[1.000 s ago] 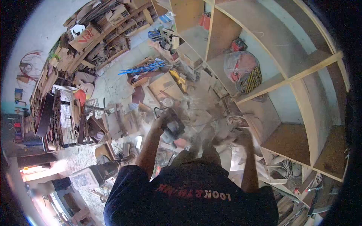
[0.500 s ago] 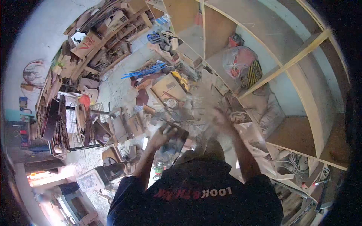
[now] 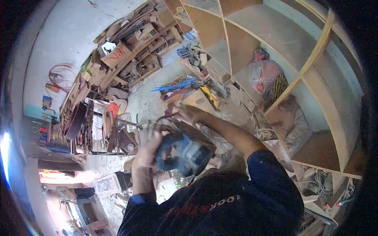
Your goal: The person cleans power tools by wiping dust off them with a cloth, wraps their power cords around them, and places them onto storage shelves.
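Observation:
In the middle of the view is a blue and black power tool (image 3: pixel 188 154), tilted, with a looped handle; its exact kind is unclear. My left hand (image 3: pixel 151 143) is at its left side, fingers curled over its upper edge, somewhat blurred. My right hand (image 3: pixel 187 114) reaches across to the tool's far side. Its fingers are bent near a reddish-brown piece (image 3: pixel 170 111), and what they grip is partly hidden. The tool is held up in front of my dark shirt, over the cluttered floor.
A wooden shelf frame (image 3: pixel 303 74) rises on the right, with a clear plastic bag (image 3: pixel 264 76) inside. Blue rods (image 3: pixel 175 85) and a yellow tool (image 3: pixel 210 96) lie ahead. A wire rack (image 3: pixel 125 117) with wood pieces stands left, near a whitish container (image 3: pixel 108 185).
The blue tool has been turned and raised into plain view in my left hand. My right hand, blurred at the right before, has come leftward to the tool. The view has shifted.

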### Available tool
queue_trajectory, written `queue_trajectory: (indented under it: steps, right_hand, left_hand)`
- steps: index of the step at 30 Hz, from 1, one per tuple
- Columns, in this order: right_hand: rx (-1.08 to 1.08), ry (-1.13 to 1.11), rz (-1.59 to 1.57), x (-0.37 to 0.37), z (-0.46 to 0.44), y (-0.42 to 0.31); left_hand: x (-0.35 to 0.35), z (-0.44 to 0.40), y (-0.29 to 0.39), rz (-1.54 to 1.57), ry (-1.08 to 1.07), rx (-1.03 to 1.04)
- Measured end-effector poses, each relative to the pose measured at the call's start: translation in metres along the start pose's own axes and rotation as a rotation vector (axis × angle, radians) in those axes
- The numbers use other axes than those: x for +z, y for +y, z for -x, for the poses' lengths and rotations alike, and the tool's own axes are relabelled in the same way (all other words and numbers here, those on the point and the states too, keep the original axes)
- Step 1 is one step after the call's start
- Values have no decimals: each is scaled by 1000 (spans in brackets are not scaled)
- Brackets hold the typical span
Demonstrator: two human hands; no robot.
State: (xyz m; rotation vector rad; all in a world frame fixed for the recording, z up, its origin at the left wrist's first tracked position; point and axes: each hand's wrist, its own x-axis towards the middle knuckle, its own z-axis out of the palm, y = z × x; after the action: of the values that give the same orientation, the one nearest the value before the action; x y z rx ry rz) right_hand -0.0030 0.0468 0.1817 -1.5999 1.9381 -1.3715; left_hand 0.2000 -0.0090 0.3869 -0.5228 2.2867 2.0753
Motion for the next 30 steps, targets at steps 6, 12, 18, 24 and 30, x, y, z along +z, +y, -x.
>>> queue_trajectory:
  steps: [6,12,18,24,30]
  right_hand:
    - [212,-188,5,54,74,75]
    - [159,-128,-149,69,88,11]
    - [262,-182,-180,62,165,1]
    - [420,-205,-127,16,275,-6]
    - [403,-189,-227,-98,231,-99]
  left_hand:
    - [-7,-9,40,422,17,-23]
    - [19,-30,48,546,-25,-42]
    - [32,-70,21,447,51,-133]
    - [27,-98,-32,251,31,-149]
    - [15,-106,-62,153,-109,-253]
